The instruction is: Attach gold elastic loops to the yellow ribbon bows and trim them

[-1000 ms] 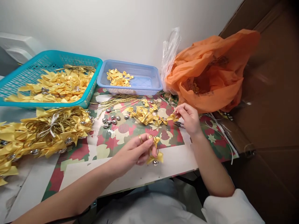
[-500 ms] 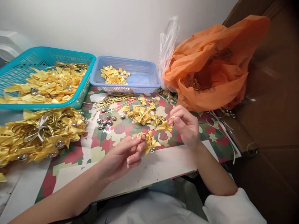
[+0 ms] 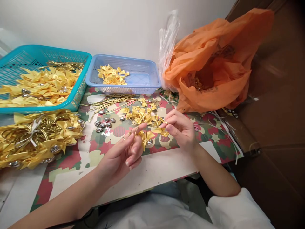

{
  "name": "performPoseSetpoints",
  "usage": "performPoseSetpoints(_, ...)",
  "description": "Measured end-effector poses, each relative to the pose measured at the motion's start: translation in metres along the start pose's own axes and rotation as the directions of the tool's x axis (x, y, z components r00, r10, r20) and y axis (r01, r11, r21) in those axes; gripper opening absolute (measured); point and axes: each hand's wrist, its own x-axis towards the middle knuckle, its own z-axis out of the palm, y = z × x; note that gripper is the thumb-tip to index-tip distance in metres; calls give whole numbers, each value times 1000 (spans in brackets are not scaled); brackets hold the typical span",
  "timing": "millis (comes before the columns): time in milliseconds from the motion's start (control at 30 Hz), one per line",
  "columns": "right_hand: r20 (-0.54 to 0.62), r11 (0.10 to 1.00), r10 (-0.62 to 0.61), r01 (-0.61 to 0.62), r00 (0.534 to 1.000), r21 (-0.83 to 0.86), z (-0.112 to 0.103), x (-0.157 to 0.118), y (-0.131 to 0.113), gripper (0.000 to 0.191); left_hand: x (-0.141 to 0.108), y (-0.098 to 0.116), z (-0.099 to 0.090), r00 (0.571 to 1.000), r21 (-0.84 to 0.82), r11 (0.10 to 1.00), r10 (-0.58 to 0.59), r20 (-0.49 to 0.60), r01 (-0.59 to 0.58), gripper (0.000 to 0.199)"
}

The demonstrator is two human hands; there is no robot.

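Observation:
My left hand (image 3: 124, 156) is closed on gold cord loops, its index finger stretched out through them. A yellow ribbon bow (image 3: 145, 137) with a silver bell (image 3: 149, 142) hangs from these loops, just beyond my fingers. My right hand (image 3: 183, 129) pinches a gold cord between thumb and index finger; another yellow bow (image 3: 162, 130) hangs at these fingertips. Behind both hands lies a small pile of yellow bows (image 3: 139, 115) with gold loops. Several loose silver bells (image 3: 106, 120) lie to the left of that pile. Straight gold cords (image 3: 111, 103) are bunched at the back.
A teal basket (image 3: 82, 79) of bows stands at the left, a blue basket (image 3: 107, 86) beside it. An orange plastic bag (image 3: 214, 98) stands at the back right. A tied bundle of bows (image 3: 43, 136) lies left. A brown cardboard box (image 3: 274, 127) borders the right.
My left index finger has straightened through the cord loops. My right hand has come slightly left, nearer my left hand, with its bow. The whole view has shifted a little.

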Motion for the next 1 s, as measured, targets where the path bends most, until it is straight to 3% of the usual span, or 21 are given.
performPoseSetpoints(100,29,994,71,-73,997,83,5,-2,0,21,2,-7,-2,994,224,969,109,1,-107,37)
performPoseSetpoints(233,116,925,228,-252,967,285,11,-4,-1,16,6,-15,-4,951,471,841,308,-14,-266,37)
performPoseSetpoints(367,184,820,345,-391,921,418,15,-6,-2,19,8,-16,-6,936,562,786,348,-57,-258,38)
performPoseSetpoints(633,257,749,331,-419,908,513,23,-10,2,14,11,-21,-11,968,555,804,252,9,-214,40)
performPoseSetpoints(1000,242,726,403,-469,883,503,25,-12,5,22,11,-22,-9,964,445,866,266,-22,-229,38)
